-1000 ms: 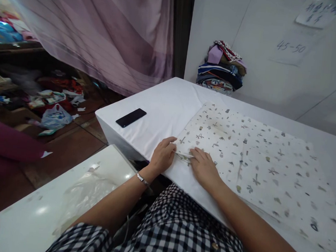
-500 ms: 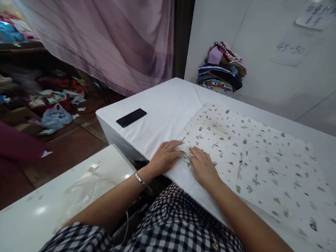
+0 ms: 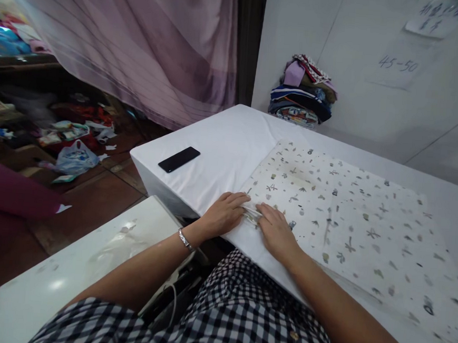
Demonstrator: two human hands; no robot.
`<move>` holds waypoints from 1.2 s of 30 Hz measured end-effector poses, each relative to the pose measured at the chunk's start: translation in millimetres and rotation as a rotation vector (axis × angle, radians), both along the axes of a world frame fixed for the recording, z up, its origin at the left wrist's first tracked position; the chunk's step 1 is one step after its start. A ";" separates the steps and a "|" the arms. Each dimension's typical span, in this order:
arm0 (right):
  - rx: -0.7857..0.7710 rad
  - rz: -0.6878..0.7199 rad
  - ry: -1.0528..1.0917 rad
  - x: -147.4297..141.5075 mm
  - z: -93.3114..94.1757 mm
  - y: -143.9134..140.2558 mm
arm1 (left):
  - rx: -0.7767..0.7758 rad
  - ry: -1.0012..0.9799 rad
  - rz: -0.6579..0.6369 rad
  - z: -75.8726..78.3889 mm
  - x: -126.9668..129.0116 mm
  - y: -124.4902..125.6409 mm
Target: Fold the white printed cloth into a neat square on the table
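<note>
Your left hand (image 3: 224, 215) and right hand (image 3: 276, 232) pinch the near-left corner of the printed cloth (image 3: 352, 223), both grips closed on it, its length running right across the counter (image 3: 223, 144).

The patterned cloth (image 3: 348, 212) is cream, scattered with small grey, olive and black motifs. It lies on a plain white table cover (image 3: 223, 144), where a black phone (image 3: 179, 159) rests to the left. Nearest, the shirt (image 3: 237, 315) is black-and-white gingham check. A sheer mauve curtain (image 3: 144, 38) with faint stripes hangs far left. The far stack of folded clothes (image 3: 303, 90) mixes lilac, navy, red and white.
</note>
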State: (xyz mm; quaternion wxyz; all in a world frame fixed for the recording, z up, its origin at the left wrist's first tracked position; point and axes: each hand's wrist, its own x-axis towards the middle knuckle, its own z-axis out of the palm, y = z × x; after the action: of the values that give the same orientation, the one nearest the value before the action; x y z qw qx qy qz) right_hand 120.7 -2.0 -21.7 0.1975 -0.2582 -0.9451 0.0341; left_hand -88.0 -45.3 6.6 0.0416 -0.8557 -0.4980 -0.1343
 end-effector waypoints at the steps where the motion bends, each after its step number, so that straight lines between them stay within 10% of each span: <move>1: -0.003 0.003 0.001 -0.3 -0.5 -0.7 | -0.005 -0.003 -0.005 -0.6 -1.4 -0.2; 36: -0.142 0.088 0.046 -8.8 4.8 -12.4 | -0.029 -0.128 0.064 -23.0 -16.0 -15.0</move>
State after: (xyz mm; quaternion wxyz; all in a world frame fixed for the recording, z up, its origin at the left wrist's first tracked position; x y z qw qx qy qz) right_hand 111.9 -14.4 -16.9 0.1986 -0.2291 -0.9459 0.1155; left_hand -104.0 -60.3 -16.4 0.0017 -0.8296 -0.5285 -0.1801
